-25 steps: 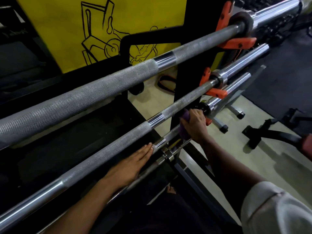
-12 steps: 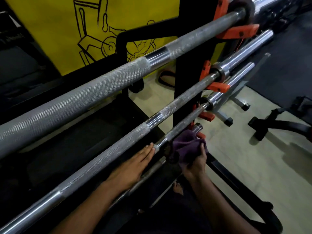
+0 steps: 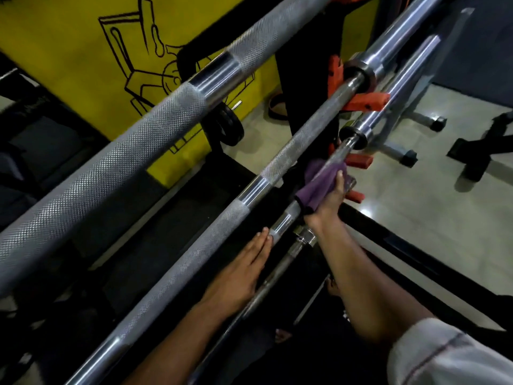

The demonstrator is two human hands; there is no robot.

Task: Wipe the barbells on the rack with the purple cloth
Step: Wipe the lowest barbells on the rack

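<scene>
A: Is any writing showing?

B: None that I can read. The yellow wall panel (image 3: 91, 65) is carrying only a black line drawing, seemingly of a gym machine.

A: How is the room around the bars looking?

B: Three barbells are lying diagonally on the black rack (image 3: 308, 65): the top barbell (image 3: 133, 145), the middle barbell (image 3: 211, 234) and the third barbell (image 3: 286, 222) below it, sitting close together. Orange hooks (image 3: 363, 102) are supporting them at the upright. Pale floor (image 3: 416, 218) is lying open to the right, with a bench foot (image 3: 408, 158) standing on it.

A: And the cloth?

B: The purple cloth (image 3: 319, 182) is draping over the third barbell near its collar. The right hand (image 3: 330, 198) is gripping it, fingers curling round cloth and bar, though the blur is hiding the thumb. The left hand (image 3: 238, 276) is lying flat with straight fingers on the same bar, fingertips just short of the cloth, holding nothing.
</scene>
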